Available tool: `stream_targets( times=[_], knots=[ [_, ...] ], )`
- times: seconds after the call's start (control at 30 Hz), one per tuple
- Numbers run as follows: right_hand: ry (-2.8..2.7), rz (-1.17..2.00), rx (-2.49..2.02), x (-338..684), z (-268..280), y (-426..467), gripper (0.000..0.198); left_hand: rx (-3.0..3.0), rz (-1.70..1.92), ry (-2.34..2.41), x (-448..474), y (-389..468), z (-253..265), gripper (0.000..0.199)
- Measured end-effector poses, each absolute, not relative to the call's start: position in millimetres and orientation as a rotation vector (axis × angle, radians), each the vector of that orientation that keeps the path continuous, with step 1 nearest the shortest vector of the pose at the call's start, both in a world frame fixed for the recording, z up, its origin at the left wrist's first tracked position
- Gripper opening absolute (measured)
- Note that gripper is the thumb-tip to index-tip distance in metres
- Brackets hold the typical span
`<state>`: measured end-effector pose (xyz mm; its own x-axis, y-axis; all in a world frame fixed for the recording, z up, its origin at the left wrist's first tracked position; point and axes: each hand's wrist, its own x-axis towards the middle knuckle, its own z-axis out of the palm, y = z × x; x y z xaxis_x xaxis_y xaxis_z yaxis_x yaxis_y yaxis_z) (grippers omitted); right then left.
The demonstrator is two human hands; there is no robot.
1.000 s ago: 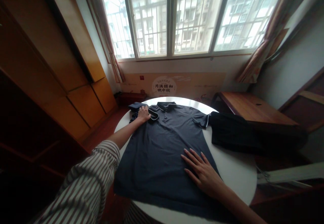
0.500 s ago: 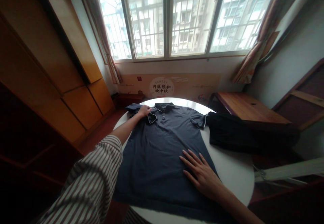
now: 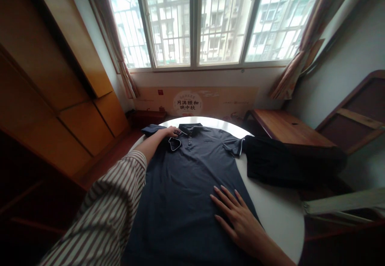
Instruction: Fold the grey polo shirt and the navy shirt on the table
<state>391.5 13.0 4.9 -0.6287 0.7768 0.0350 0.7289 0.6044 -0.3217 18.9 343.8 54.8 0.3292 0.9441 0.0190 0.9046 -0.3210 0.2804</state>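
Observation:
A dark navy polo shirt (image 3: 189, 178) lies spread front side up, its collar toward the window, white piping on collar and sleeve edges. My left hand (image 3: 172, 131) is at the shoulder beside the collar, fingers bent and closed on the fabric; the fingertips are small in the view. Just below that hand, the left sleeve (image 3: 174, 144) is folded inward, its piped opening showing. My right hand (image 3: 236, 216) rests flat on the lower right of the shirt body, fingers spread. The shirt's hem runs out of view at the bottom.
Under the shirt is a round white table (image 3: 279, 206). A black folded cloth (image 3: 270, 162) lies at its right edge. A wooden desk (image 3: 288, 125) stands beyond on the right, wooden cabinets (image 3: 81, 134) on the left. A dark blue cloth (image 3: 151, 129) sits at the far left edge.
My left hand has moved slightly along the shoulder toward the collar. The view has shifted a little. My right hand stays flat on the shirt.

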Motion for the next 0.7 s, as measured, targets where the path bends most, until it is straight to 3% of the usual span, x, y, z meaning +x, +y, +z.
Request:
stream_targets(
  times=[0.1, 0.4, 0.53, 0.7],
  knots=[
    [-2.658, 0.424, -1.259, 391.5, 4.6, 13.5, 0.056, 2.347, 0.286, 1.783, 10.5, 353.3, 54.3, 0.018],
    [-2.638, 0.390, -1.242, 392.0, 1.1, 13.5, 0.058, 2.133, 0.464, 2.306, -25.2, 342.2, 75.1, 0.036],
    [-2.626, 0.381, -1.221, 391.9, -0.9, 13.3, 0.058, 2.378, 0.521, 2.117, -2.4, 316.6, 59.0, 0.024],
    [-2.634, 0.365, -1.226, 392.3, -2.0, 14.3, 0.058, 2.596, 0.507, 1.870, 6.0, 297.7, 39.6, 0.025]
  ],
)
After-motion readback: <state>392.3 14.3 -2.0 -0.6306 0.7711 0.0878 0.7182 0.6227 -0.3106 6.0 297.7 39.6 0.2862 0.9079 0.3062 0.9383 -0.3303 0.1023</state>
